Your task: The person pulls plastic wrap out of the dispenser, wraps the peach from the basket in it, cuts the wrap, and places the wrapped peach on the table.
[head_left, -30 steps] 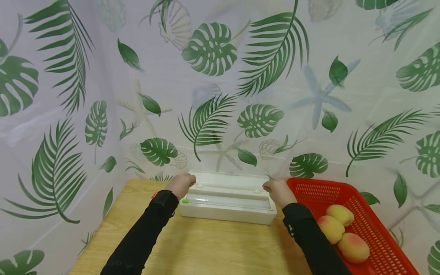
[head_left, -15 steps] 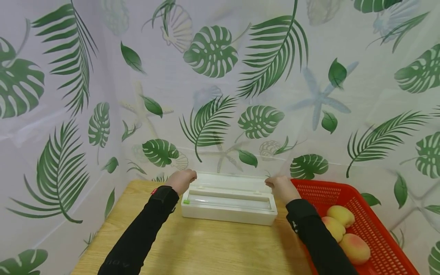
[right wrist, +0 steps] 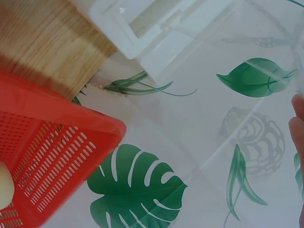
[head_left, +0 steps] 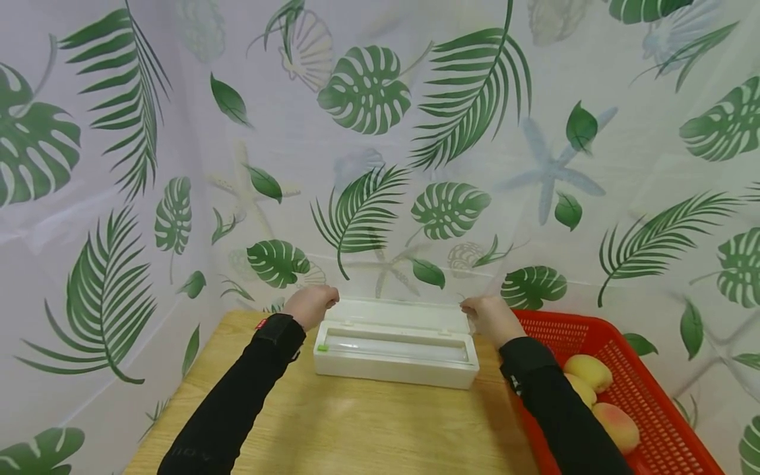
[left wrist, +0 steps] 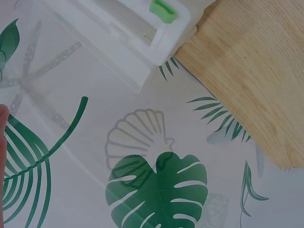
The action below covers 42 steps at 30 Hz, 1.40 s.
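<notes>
A long white plastic-wrap dispenser (head_left: pixel 394 373) stands at the table's back edge. Its lid (left wrist: pixel 102 50) is raised at the back, and a green slider (head_left: pixel 323 348) sits at its front left. Inside, a pale roll (head_left: pixel 398 349) shows through the long opening. Over the lid's left corner, my left hand (head_left: pixel 310 306) pinches what looks like the clear wrap, while my right hand (head_left: pixel 491 320) pinches the other side. The film is so transparent that its edges barely show. Only finger edges appear in the wrist views.
A red perforated basket (head_left: pixel 660 386) holding several peaches (head_left: pixel 588 371) stands at the right, beneath my right forearm. Wooden tabletop (head_left: pixel 386 429) lies in front of the dispenser. A leaf-printed white sheet (head_left: pixel 380 152) hangs right behind it and along the left.
Both hands have risen a little above the dispenser, still pinching, and the right hand has shifted rightward and up. The box stays in place while the view shifts slightly.
</notes>
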{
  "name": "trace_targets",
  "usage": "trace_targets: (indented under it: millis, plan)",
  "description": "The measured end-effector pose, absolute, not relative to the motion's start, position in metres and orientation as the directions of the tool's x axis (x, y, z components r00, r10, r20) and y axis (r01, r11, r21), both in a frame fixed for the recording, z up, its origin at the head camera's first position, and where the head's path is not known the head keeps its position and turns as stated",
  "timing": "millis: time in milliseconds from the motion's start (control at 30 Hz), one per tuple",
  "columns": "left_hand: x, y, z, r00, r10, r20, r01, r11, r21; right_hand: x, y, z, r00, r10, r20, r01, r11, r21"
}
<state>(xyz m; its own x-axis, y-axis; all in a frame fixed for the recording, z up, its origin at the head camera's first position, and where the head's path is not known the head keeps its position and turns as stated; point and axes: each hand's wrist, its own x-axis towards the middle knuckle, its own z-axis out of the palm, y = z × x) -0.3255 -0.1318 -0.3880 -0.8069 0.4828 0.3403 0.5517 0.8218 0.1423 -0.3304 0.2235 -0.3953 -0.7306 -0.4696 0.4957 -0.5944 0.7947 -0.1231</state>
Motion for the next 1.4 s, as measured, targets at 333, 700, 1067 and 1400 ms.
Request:
trace_targets:
  millis: [333,700,1067,1400]
  plan:
    - [-0.324,-0.138,-0.377,-0.739,0.514,0.436,0.608,0.787,0.103,-0.325,0.222,-0.378,-0.743,-0.46,0.486,-0.581,0.804,-0.126]
    - [-0.317,-0.141,-0.363,-0.755,0.491,0.436,0.595,0.792,0.139,-0.32,0.22,-0.364,-0.722,-0.49,0.489,-0.598,0.797,-0.084]
    - [-0.309,-0.14,-0.346,-0.722,0.511,0.466,0.621,0.776,0.112,-0.311,0.221,-0.347,-0.721,-0.5,0.48,-0.599,0.798,-0.068]
    - [-0.307,-0.139,-0.332,-0.722,0.512,0.464,0.626,0.77,0.123,-0.305,0.226,-0.331,-0.709,-0.516,0.48,-0.614,0.787,-0.061]
